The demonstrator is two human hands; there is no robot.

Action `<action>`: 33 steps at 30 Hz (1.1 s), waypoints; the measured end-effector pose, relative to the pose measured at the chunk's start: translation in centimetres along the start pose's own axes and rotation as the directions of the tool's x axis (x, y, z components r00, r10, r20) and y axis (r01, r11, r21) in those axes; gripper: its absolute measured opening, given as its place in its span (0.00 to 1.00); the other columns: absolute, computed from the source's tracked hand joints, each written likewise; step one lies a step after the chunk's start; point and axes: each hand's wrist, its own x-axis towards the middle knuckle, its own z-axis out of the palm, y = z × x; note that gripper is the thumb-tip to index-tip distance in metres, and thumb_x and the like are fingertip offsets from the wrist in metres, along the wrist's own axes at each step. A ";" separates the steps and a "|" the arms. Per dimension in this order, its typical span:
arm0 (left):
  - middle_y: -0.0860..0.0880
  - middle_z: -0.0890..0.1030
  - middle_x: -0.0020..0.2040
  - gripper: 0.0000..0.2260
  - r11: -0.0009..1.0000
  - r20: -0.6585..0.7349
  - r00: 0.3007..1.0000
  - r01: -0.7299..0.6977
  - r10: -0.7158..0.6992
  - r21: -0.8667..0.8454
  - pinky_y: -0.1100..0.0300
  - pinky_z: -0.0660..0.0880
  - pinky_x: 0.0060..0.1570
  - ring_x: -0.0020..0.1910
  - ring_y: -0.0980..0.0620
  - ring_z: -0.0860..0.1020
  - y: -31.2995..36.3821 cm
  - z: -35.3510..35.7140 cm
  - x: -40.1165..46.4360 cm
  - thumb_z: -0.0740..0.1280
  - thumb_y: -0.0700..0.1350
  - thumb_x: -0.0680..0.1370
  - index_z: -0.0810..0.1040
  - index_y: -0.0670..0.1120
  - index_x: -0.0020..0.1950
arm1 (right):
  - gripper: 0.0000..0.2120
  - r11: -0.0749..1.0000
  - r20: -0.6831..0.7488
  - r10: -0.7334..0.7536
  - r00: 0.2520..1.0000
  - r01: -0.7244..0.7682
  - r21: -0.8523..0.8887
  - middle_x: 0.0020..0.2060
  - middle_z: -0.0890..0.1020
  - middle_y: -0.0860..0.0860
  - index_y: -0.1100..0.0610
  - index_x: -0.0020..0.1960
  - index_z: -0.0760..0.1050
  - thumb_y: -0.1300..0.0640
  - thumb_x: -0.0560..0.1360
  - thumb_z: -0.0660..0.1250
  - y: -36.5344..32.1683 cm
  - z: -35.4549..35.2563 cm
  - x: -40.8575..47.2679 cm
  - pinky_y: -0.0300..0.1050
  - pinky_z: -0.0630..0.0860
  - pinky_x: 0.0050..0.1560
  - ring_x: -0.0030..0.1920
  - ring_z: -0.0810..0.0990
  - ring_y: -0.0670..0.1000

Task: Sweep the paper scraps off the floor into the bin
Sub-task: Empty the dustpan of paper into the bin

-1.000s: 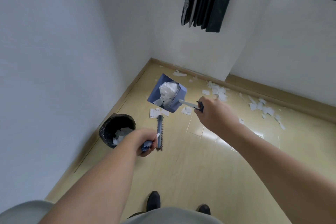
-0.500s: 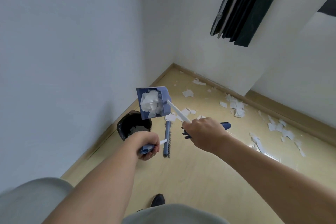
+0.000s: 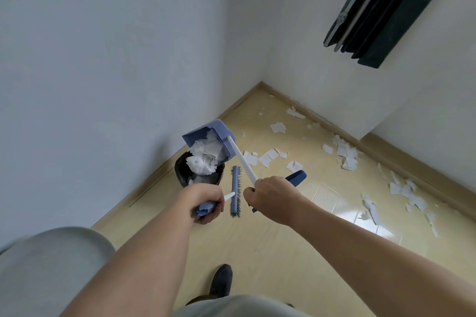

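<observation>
My right hand grips the long white handle of a blue dustpan, tilted mouth-down over the black bin by the left wall. White paper scraps spill from the pan into the bin. In my left hand I hold the blue grip of a broom, whose blue head hangs just right of the bin. More paper scraps lie scattered over the floor along the far wall and to the right.
White walls meet in a corner behind the bin, with a wooden skirting board along the floor. A dark curtain hangs at the upper right. My shoe stands on the beige floor below my arms.
The loaded dustpan has risen off the floor, swung left over the bin and tipped, so scraps now pour out. The broom has stayed beside the bin.
</observation>
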 end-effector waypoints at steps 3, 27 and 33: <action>0.51 0.70 0.25 0.08 1.000 0.031 0.999 0.013 -0.013 -0.022 0.69 0.62 0.18 0.17 0.55 0.66 -0.2 -1.1 0.3 0.60 0.36 0.72 0.67 0.45 0.33 | 0.09 0.999 0.030 -0.030 0.999 0.031 -0.017 0.33 0.69 0.56 0.61 0.57 0.66 0.67 0.78 0.60 0.2 0.0 1.1 0.44 0.65 0.25 0.30 0.71 0.54; 0.53 0.67 0.25 0.09 0.905 -0.014 0.973 -0.219 0.230 -0.364 0.67 0.61 0.23 0.19 0.57 0.64 -2.7 -3.4 2.2 0.57 0.37 0.74 0.65 0.46 0.35 | 0.27 0.948 0.397 0.251 0.883 -0.306 0.083 0.45 0.76 0.54 0.64 0.76 0.54 0.61 0.80 0.58 -1.5 0.8 5.8 0.44 0.66 0.31 0.34 0.72 0.51; 0.52 0.68 0.25 0.08 0.899 -0.011 0.975 -0.207 0.220 -0.386 0.67 0.60 0.22 0.19 0.57 0.64 -4.1 -3.6 3.4 0.58 0.37 0.73 0.64 0.46 0.35 | 0.16 0.823 0.637 0.218 0.739 -0.490 0.286 0.41 0.74 0.49 0.58 0.63 0.72 0.58 0.76 0.61 -0.3 0.4 9.1 0.42 0.73 0.38 0.37 0.74 0.51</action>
